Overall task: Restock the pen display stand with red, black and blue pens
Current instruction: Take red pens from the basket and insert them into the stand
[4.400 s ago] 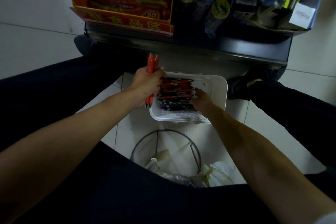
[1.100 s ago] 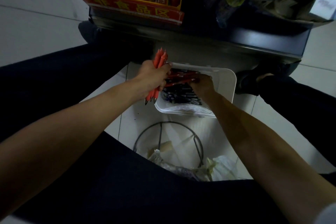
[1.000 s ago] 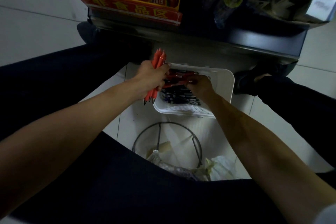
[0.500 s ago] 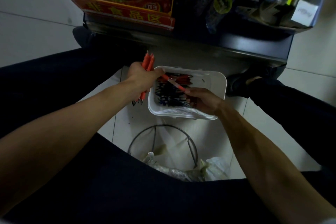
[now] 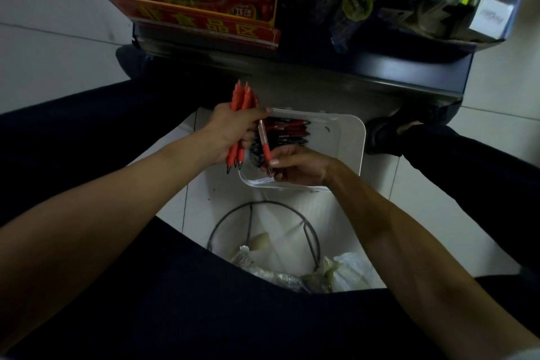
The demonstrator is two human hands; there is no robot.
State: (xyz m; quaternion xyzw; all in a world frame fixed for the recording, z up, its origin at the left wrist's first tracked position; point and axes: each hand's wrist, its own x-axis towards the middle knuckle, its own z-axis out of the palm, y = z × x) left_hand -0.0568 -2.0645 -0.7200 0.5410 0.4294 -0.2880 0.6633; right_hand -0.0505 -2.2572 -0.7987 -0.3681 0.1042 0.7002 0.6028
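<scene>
Head camera, I note: left hand [image 5: 233, 128] curled round a bundle of orange-red pens [image 5: 241, 96], held upright beside the white plastic tray [image 5: 347, 143] on the floor. Right hand [image 5: 298, 165] pinches one red pen [image 5: 264, 143] above the tray's loose red and dark pens [image 5: 289, 130].

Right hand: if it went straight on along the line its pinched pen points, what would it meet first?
Probably the left hand, which grips a bundle of red pens; the single red pen in the right hand aims up at its thumb. Depth is unclear from one view.
</scene>
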